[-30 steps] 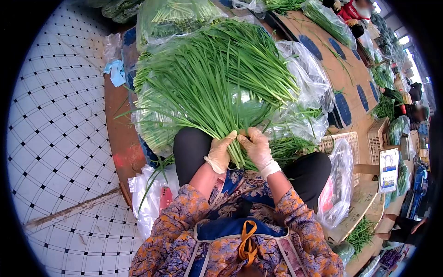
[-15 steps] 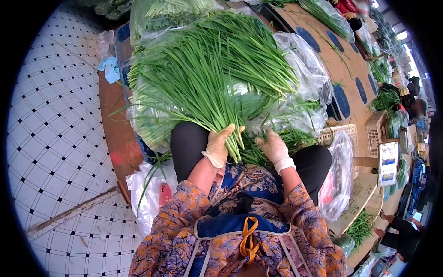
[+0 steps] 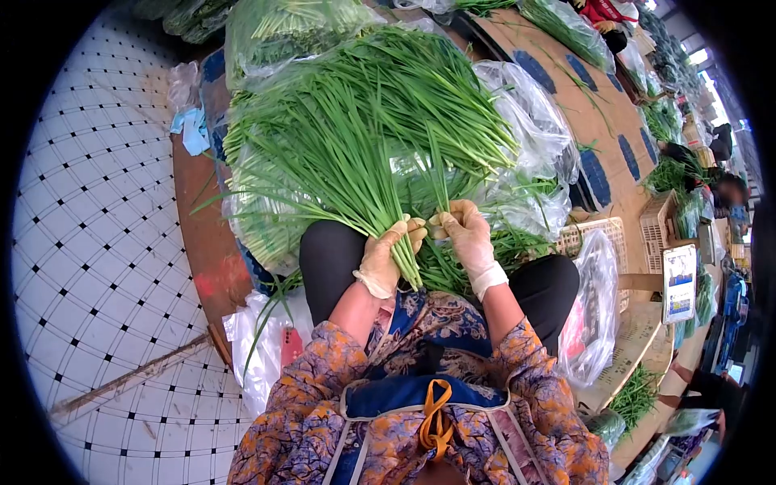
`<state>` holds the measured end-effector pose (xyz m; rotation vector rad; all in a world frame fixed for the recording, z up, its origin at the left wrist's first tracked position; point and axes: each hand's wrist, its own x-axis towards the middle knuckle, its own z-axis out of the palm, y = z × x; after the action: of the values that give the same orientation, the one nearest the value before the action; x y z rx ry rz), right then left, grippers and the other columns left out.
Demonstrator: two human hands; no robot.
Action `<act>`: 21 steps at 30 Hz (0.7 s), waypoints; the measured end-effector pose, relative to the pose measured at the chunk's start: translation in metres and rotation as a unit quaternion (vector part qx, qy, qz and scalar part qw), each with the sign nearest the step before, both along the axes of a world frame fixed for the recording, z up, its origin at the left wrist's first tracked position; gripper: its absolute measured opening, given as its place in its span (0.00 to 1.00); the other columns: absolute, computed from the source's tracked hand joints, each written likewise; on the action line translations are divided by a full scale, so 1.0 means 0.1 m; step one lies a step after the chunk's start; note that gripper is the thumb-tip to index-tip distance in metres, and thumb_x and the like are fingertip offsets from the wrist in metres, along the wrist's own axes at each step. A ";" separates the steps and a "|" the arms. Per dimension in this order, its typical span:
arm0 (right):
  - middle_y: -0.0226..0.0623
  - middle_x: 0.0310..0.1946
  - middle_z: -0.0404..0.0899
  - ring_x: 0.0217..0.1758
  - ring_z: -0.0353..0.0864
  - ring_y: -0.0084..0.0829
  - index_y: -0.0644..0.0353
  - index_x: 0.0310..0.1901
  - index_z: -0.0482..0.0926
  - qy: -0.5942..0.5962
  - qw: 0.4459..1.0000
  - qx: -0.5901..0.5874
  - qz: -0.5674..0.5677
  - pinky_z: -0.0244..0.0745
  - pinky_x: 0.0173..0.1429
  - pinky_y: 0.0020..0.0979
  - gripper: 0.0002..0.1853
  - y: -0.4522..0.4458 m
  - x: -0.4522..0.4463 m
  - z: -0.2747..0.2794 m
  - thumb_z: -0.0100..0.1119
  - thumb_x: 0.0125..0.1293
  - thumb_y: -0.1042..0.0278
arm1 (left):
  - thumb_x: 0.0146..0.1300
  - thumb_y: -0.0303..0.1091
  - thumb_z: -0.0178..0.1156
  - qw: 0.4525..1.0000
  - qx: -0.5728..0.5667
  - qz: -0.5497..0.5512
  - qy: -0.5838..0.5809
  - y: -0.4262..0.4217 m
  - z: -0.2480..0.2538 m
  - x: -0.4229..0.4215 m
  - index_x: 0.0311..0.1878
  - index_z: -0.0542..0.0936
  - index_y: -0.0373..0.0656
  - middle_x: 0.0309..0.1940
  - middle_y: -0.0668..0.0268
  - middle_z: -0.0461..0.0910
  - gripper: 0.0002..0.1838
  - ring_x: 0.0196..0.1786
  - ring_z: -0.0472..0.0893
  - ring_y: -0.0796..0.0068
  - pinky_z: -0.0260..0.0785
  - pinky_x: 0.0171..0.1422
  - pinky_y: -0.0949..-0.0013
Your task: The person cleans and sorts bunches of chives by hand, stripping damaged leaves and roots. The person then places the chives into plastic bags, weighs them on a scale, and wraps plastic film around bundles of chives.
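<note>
My left hand (image 3: 381, 257), in a pale glove, is closed round the lower stems of a bunch of garlic chives (image 3: 353, 174). Their stem ends poke out below the fist, and the long leaves fan away over the bagged greens. Just to the right, my gloved right hand (image 3: 469, 236) pinches a few chive blades (image 3: 437, 174) that stand up from its fingers. The two hands are close together above my lap. Loose green leaves (image 3: 440, 265) lie beneath them, between my knees. A larger pile of chives (image 3: 420, 81) rests beyond on clear plastic.
Clear plastic bags (image 3: 529, 113) lie right of the pile. A plastic crate (image 3: 608, 238) stands beyond my right knee, near a phone-like screen (image 3: 679, 283) on a stand. A red phone (image 3: 291, 346) lies by my left side. Other people are at the far right.
My right hand has come up and left from the loose leaves toward my left hand, and a few upright chive blades now show in its fingers. My left hand keeps its bunch.
</note>
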<state>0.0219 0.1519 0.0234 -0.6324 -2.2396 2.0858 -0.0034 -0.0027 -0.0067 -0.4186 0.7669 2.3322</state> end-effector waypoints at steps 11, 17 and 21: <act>0.34 0.33 0.80 0.26 0.75 0.20 0.63 0.50 0.71 -0.054 0.964 -0.254 -0.053 0.70 0.32 0.18 0.16 0.15 0.03 0.02 0.45 0.68 0.61 | 0.58 0.29 0.58 0.999 0.046 0.009 -0.001 -0.02 -0.05 0.00 0.49 0.69 0.32 0.43 0.48 0.76 0.18 0.39 0.80 0.66 0.76 0.40 0.72; 0.32 0.33 0.80 0.27 0.74 0.18 0.63 0.49 0.71 -0.031 0.979 -0.202 -0.013 0.70 0.33 0.18 0.15 0.01 0.02 0.12 0.47 0.68 0.62 | 0.58 0.29 0.58 0.999 0.031 0.016 0.014 -0.01 -0.05 0.02 0.50 0.69 0.32 0.43 0.49 0.77 0.18 0.35 0.79 0.70 0.74 0.38 0.73; 0.32 0.35 0.78 0.31 0.73 0.18 0.66 0.50 0.71 -0.038 0.984 -0.172 0.038 0.70 0.36 0.18 0.15 -0.07 0.03 0.06 0.51 0.66 0.67 | 0.57 0.29 0.59 0.999 0.024 0.017 0.017 0.00 -0.07 0.01 0.49 0.69 0.33 0.39 0.54 0.78 0.18 0.34 0.78 0.72 0.72 0.38 0.72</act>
<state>0.0251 0.1446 0.0295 -0.6583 -1.9812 2.5562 -0.0021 -0.0032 -0.0141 -0.3759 0.7238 2.3894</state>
